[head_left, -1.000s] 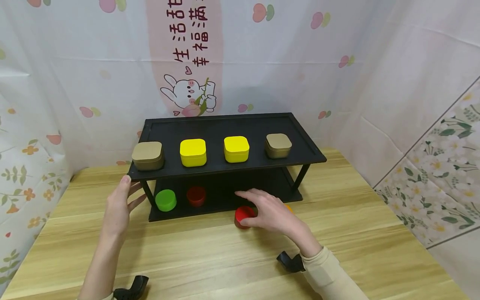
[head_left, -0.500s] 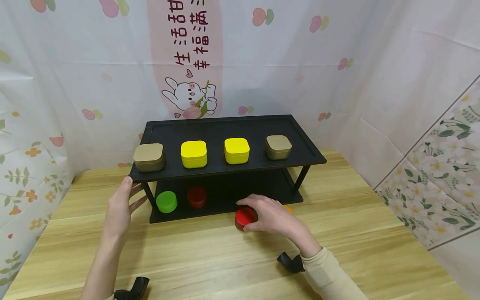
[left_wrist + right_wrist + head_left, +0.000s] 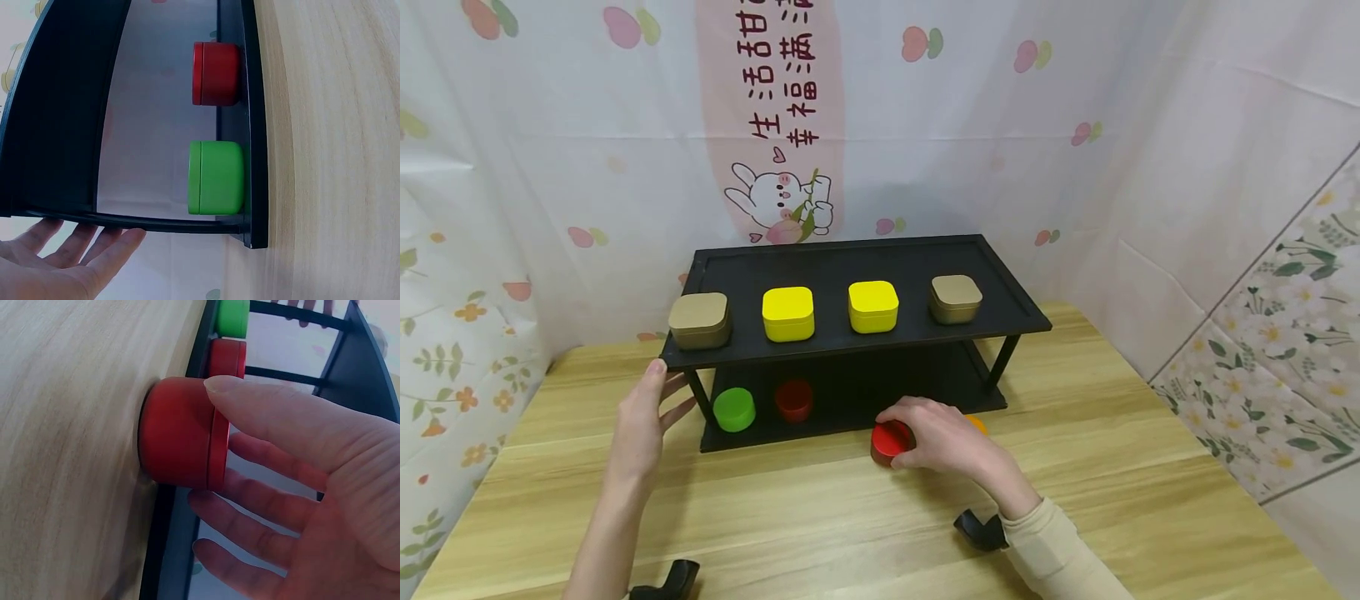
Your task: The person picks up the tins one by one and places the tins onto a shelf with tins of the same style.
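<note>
A red round tin [image 3: 890, 444] with a lid stands on the table just in front of the black two-tier rack [image 3: 880, 340]. My right hand [image 3: 943, 437] grips it from the right, thumb at the near side of the lid [image 3: 219, 447] and fingers curled round the far side. My left hand [image 3: 642, 417] is at the rack's left end, its thumb at the upper tier's front corner; in the left wrist view its nearly straight fingers [image 3: 119, 253] touch the side post. On the lower tier stand a green round tin [image 3: 734, 409] and another red round tin [image 3: 793, 401].
Along the upper tier's front stand two yellow square tins [image 3: 788, 314] and two tan ones, one at the left [image 3: 700, 321] and one at the right. An orange thing [image 3: 977, 423] shows partly behind my right hand. A patterned curtain [image 3: 962, 150] hangs behind the rack.
My right thumb and fingers have closed in round the red tin, which has stayed about where it was. My left hand keeps its place at the rack's corner. The head view has tilted slightly.
</note>
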`<control>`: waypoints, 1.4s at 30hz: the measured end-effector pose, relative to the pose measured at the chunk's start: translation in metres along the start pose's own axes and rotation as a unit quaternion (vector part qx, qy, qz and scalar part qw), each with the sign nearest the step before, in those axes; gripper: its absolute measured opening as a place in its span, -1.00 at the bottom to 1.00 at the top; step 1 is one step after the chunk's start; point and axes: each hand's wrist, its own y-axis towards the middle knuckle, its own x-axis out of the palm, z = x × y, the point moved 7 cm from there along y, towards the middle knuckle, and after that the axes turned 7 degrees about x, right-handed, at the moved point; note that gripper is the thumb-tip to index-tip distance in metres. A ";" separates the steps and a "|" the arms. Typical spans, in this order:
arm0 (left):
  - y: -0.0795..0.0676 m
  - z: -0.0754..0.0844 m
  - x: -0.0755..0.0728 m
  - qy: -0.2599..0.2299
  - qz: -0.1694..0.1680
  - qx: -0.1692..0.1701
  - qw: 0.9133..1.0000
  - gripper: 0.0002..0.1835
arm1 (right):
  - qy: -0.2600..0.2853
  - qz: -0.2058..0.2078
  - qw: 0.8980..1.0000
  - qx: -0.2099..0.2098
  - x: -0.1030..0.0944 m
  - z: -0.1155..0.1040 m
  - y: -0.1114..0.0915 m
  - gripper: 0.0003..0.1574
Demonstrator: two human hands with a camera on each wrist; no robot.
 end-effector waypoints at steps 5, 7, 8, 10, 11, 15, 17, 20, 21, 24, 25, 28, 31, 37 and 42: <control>-0.001 0.000 0.001 0.000 0.001 0.004 1.000 -0.48 | -0.002 0.004 1.000 -0.003 0.001 0.001 0.000 -0.36; -0.001 0.000 0.001 0.003 0.001 0.006 1.000 -0.48 | -0.003 0.006 1.000 -0.004 0.002 0.001 0.000 -0.37; -0.001 0.000 0.001 0.003 0.001 0.006 1.000 -0.48 | -0.004 0.007 1.000 -0.006 0.002 0.001 0.000 -0.38; -0.001 0.000 0.001 0.003 0.001 0.006 1.000 -0.47 | -0.007 0.010 1.000 -0.007 0.002 0.001 0.000 -0.39; -0.001 0.000 0.001 0.004 0.001 0.007 1.000 -0.47 | -0.008 0.011 1.000 -0.007 0.002 0.001 0.000 -0.39; -0.001 0.000 0.002 0.006 0.001 0.005 1.000 -0.44 | -0.010 0.012 1.000 -0.007 0.002 0.001 0.000 -0.40; -0.001 0.000 0.002 0.009 0.001 0.005 1.000 -0.42 | -0.011 0.013 1.000 -0.008 0.003 0.000 0.000 -0.41; -0.001 0.000 0.001 0.013 0.002 0.005 1.000 -0.40 | -0.013 0.014 1.000 -0.011 0.003 0.000 0.000 -0.41; -0.001 0.000 0.001 0.013 0.001 0.005 1.000 -0.40 | -0.014 0.015 1.000 -0.011 0.003 -0.001 0.000 -0.41; -0.001 0.000 0.001 0.014 0.001 0.005 1.000 -0.39 | -0.017 0.020 1.000 -0.015 0.002 -0.002 0.000 -0.41; -0.001 0.000 0.001 0.014 0.001 0.006 1.000 -0.39 | -0.018 0.023 0.999 -0.016 0.002 -0.002 0.000 -0.41; -0.001 0.000 0.001 0.011 0.001 0.006 1.000 -0.40 | -0.020 0.032 0.999 -0.019 0.000 -0.003 -0.001 -0.40; -0.001 -0.001 0.001 0.009 -0.001 0.005 1.000 -0.40 | -0.021 0.036 0.999 -0.019 -0.001 -0.004 -0.001 -0.40; 0.000 -0.001 0.000 0.009 -0.002 0.003 1.000 -0.41 | -0.025 0.052 0.998 -0.029 -0.003 -0.008 -0.001 -0.40; 0.000 -0.001 0.000 0.011 0.000 0.001 1.000 -0.38 | -0.022 0.071 0.997 -0.032 -0.005 -0.010 -0.001 -0.41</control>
